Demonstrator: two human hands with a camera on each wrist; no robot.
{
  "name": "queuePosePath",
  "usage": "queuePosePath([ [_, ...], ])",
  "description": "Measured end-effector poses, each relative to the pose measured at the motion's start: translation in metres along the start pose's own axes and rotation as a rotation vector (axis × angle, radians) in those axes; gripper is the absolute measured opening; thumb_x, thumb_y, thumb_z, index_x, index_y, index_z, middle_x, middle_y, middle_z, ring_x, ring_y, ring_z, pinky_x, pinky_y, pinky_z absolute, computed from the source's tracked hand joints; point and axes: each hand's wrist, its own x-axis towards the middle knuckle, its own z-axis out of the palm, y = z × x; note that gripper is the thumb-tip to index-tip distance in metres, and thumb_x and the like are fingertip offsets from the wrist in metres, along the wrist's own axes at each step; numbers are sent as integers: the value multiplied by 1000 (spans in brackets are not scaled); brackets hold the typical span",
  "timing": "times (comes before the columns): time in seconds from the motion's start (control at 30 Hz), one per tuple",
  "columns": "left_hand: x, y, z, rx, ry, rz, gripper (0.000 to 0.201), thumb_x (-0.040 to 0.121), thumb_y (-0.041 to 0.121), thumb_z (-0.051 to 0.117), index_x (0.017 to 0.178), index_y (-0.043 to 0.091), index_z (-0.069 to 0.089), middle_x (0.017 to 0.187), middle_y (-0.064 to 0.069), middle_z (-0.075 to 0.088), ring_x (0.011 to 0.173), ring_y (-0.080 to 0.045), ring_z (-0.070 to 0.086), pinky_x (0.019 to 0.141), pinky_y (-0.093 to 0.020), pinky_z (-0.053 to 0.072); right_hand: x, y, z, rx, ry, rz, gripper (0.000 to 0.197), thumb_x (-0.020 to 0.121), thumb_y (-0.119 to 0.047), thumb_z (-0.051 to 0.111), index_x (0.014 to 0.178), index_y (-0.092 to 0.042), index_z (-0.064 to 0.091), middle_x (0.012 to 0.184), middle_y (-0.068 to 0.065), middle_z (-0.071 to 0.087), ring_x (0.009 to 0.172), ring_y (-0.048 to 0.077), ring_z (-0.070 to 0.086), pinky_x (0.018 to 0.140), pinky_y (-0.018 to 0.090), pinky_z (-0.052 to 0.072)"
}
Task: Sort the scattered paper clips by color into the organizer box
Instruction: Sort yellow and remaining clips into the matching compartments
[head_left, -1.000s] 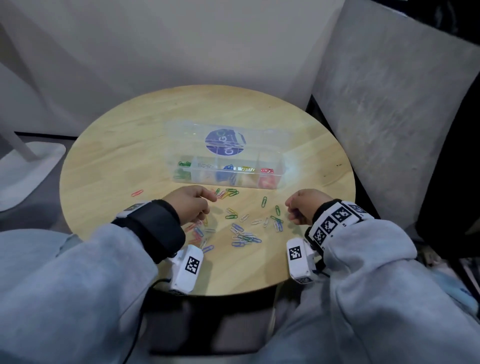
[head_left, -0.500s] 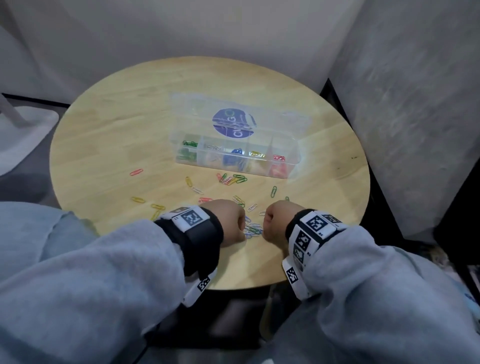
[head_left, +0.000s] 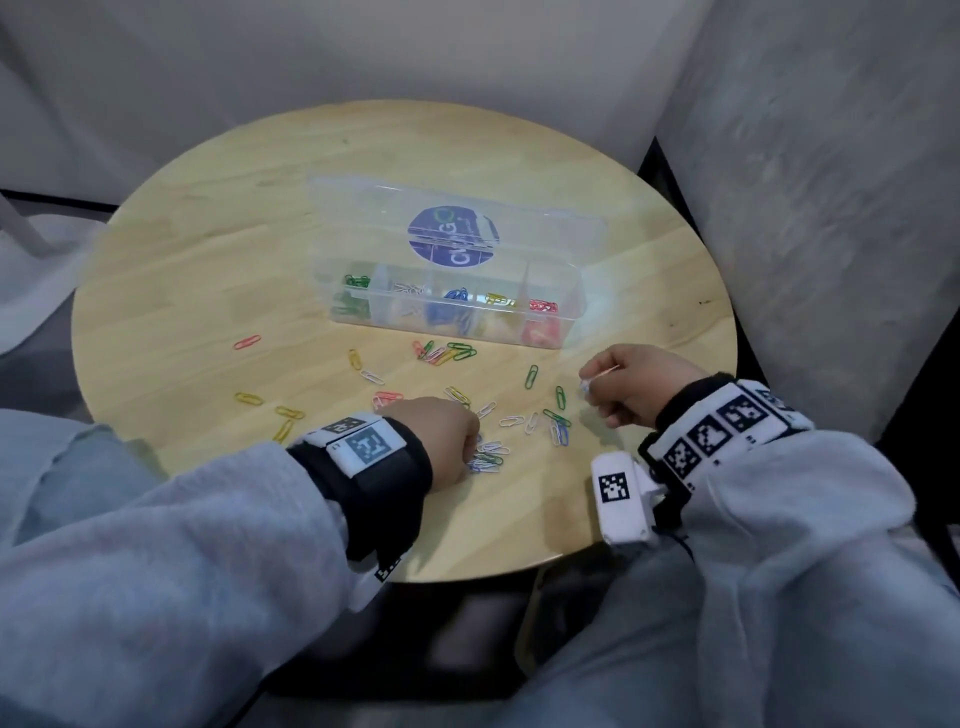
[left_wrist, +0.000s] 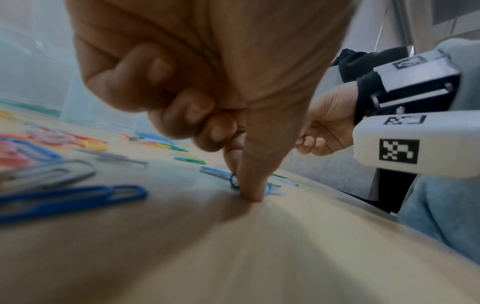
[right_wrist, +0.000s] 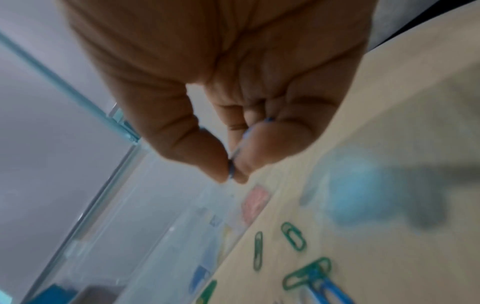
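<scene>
Left hand: the left hand (head_left: 441, 441) is down on the table (head_left: 208, 291), fingers (left_wrist: 182, 115) curled in, thumb and forefinger tips pressed together on a blue clip (left_wrist: 233, 181) in the small heap (head_left: 488, 457) near the front edge.
Right hand: the right hand (head_left: 634, 384) is raised just off the table, to the right of the loose clips; thumb and forefinger pinch a blue paper clip (right_wrist: 235, 162), the other fingers folded into the palm.
Organizer box: the clear organizer box (head_left: 452, 322) sits mid-table, lid open and lying back; compartments left to right hold green, silver, blue, yellow and red clips.
Scattered clips: mixed colours lie between the box and both hands; a red clip (head_left: 247, 342) and some yellow clips (head_left: 270, 410) lie further left.
</scene>
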Motion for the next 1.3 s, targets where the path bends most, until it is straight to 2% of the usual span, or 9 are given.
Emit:
queuePosePath([
  [0.17, -7, -7, 1, -154, 45, -46, 7, 80, 23, 55, 74, 26, 52, 70, 10, 50, 74, -15, 49, 52, -22, 30, 8, 2, 1, 101, -36, 177, 27, 91, 5, 34, 71, -3, 50, 60, 8, 38, 50, 18, 34, 46, 24, 34],
  [0.3, -14, -22, -6, -628, 6, -96, 16, 76, 11, 55, 64, 18, 47, 61, -1, 56, 47, -14, 46, 50, -20, 38, 12, 10, 10, 148, -48, 297, 30, 91, 4, 29, 68, -2, 47, 53, 9, 41, 50, 19, 35, 54, 30, 37],
  [0.4, -15, -35, -19, -921, 14, -113, 28, 75, 6, 64, 59, 15, 43, 66, -9, 57, 48, -13, 48, 46, -18, 35, 13, 10, 12, 332, -23, 294, 31, 89, 8, 24, 68, -1, 45, 62, 10, 39, 53, 21, 38, 49, 27, 41],
  [0.5, -17, -46, -32, -1197, 97, -161, 35, 84, -8, 53, 60, 13, 38, 62, -10, 55, 37, -5, 49, 37, -13, 35, 11, 5, 12, 392, 13, 245, 34, 87, 10, 25, 62, -2, 45, 69, 13, 41, 57, 26, 49, 37, 19, 48],
  [0.67, -22, -67, -49, -1493, 224, -273, 28, 88, -11, 41, 83, 14, 50, 57, -7, 54, 33, -6, 49, 36, -12, 37, 7, -5, 15, 245, -51, 170, 29, 89, 4, 31, 69, -5, 49, 62, 8, 39, 51, 15, 39, 39, 17, 32],
  [0.87, -23, -71, -49, -815, 103, -323, 28, 87, -5, 41, 80, 16, 59, 64, -2, 47, 56, -15, 42, 49, -20, 32, 8, -4, 16, -309, -44, 98, 22, 84, -17, 63, 66, -12, 51, 59, 3, 43, 49, 17, 37, 48, 23, 30],
  [1.0, -23, -57, -40, -348, 10, -228, 14, 86, 18, 53, 91, 15, 66, 71, 7, 54, 77, -17, 50, 67, -23, 39, 8, -4, 19, -580, -12, 137, 17, 82, -26, 63, 85, -9, 65, 83, 8, 62, 81, 24, 59, 71, 26, 45],
  [1.13, -20, -44, -30, -68, -59, -162, 11, 82, 16, 53, 81, 25, 60, 70, 11, 50, 77, -15, 51, 52, -21, 33, 14, -1, 28, -736, 5, 159, 17, 80, -23, 59, 86, -9, 67, 90, 10, 67, 78, 24, 58, 69, 26, 45],
  [1.3, -15, -41, -19, 39, -129, -131, 8, 74, 28, 67, 75, 26, 59, 79, 9, 57, 80, -15, 53, 62, -23, 37, 17, -3, 31, -758, -22, 178, 25, 81, -34, 66, 82, -9, 60, 79, 7, 58, 76, 23, 53, 66, 26, 42],
])
